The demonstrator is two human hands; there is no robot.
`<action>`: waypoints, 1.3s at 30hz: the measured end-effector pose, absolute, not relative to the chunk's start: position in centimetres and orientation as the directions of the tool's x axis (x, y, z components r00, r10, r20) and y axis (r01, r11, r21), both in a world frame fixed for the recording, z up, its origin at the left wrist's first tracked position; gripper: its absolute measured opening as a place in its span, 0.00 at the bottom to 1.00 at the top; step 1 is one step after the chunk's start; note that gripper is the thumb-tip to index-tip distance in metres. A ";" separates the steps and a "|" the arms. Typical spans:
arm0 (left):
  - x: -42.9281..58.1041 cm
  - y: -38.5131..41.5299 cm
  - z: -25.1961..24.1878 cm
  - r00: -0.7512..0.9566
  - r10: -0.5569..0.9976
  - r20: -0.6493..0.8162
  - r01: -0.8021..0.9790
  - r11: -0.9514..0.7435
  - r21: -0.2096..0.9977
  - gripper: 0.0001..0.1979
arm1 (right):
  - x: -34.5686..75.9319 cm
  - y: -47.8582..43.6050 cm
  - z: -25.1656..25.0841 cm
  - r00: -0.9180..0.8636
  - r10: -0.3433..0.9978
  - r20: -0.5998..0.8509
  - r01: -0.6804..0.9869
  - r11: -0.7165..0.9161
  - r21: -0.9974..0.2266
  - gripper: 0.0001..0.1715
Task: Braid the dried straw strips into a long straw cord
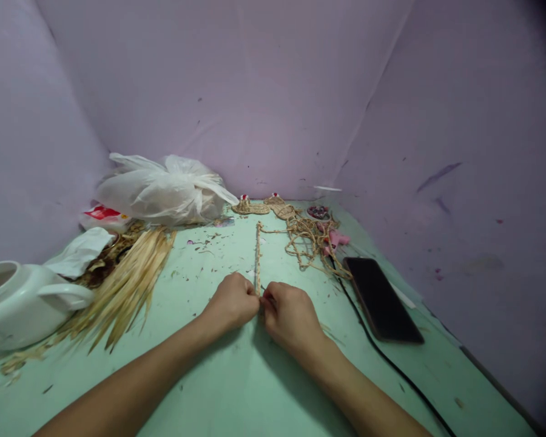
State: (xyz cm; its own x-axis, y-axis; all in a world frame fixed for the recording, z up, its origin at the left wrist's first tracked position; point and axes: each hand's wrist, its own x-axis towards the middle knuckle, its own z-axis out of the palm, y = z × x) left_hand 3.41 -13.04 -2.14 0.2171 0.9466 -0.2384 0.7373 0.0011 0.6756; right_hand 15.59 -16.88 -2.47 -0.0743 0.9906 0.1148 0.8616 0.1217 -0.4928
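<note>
My left hand (232,301) and my right hand (287,315) are both closed in pinches, side by side at the middle of the pale green table (236,388). Between them they hold the near end of a thin braided straw cord (257,255). The cord runs straight away from me, then turns right into a loose tangle of the same cord (310,240) at the back. A bundle of loose dry straw strips (125,285) lies to the left of my left hand.
A white plastic bag (164,191) sits at the back left, a white ceramic pot (18,300) at the left edge. A dark phone (382,297) with a black cable (391,364) lies right. Small woven straw pieces (264,206) and a pink object (337,240) lie at the back. Purple walls enclose the table.
</note>
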 end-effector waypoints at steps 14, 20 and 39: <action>2.9 -12.9 -2.2 0.355 0.852 -0.385 0.476 0.190 0.859 0.06 | 13.8 -19.5 -2.2 -0.235 0.971 0.047 0.925 0.238 -0.296 0.12; 2.4 -12.6 -1.8 0.449 0.800 -0.399 0.371 0.240 0.897 0.06 | 15.7 -17.6 -1.5 0.041 0.994 0.104 0.747 0.039 -0.664 0.17; 1.5 -12.7 0.2 0.363 0.863 -0.352 0.803 -0.098 0.588 0.08 | 15.3 -15.7 -3.8 -0.007 0.962 -0.273 0.070 -0.271 -0.960 0.05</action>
State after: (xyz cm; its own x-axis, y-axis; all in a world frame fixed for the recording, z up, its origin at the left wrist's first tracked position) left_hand 1.52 -12.72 0.20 0.3630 0.8626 -0.3523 0.8029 -0.0977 0.5880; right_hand 15.32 -15.68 -3.81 -0.0072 0.9621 -0.2725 0.0700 -0.2714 -0.9599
